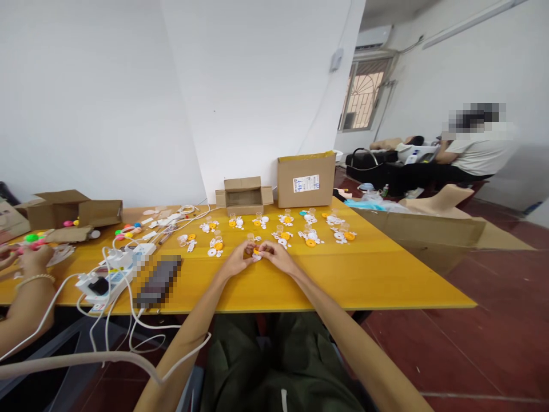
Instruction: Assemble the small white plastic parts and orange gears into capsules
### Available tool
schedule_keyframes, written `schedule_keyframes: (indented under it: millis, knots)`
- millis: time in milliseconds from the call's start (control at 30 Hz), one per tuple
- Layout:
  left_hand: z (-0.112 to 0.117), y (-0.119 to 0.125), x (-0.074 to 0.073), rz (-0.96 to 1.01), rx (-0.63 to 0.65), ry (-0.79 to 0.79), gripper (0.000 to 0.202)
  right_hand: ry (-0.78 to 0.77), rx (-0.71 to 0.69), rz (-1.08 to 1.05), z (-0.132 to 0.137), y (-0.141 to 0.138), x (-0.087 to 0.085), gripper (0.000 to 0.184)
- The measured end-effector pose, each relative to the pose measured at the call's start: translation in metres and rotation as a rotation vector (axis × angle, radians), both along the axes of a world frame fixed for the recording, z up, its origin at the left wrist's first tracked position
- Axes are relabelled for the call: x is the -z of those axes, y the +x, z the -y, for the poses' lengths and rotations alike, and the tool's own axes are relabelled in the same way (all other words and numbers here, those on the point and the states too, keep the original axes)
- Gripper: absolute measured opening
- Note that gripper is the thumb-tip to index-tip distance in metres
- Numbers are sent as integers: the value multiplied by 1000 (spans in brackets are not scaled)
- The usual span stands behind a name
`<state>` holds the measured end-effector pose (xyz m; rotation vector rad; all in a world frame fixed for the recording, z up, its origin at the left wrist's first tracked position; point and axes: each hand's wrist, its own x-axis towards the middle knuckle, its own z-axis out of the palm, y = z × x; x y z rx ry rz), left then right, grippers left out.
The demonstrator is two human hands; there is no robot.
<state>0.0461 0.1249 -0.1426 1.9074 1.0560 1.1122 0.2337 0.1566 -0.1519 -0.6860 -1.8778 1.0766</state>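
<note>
My left hand (238,258) and my right hand (277,254) meet over the yellow table (369,274), fingers pinched together on a small orange and white plastic piece (256,252). Beyond them lie several small groups of white and orange plastic parts (283,234), some with little clear cups, in two rough rows. What exactly each finger grips is too small to make out.
Two open cardboard boxes (244,195) (305,180) stand at the table's far edge by the wall. A power strip with white cables (109,277) lies at left. Another person's hand (32,257) works with colourful pieces at far left. A seated person (476,151) is at the back right.
</note>
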Motion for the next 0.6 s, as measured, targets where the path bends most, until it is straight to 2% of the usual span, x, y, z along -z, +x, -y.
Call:
schedule_keyframes:
  millis: [600]
  knots:
    - [-1,-2,0,-9,22,40,35,29,44,11,3,-4,5,18]
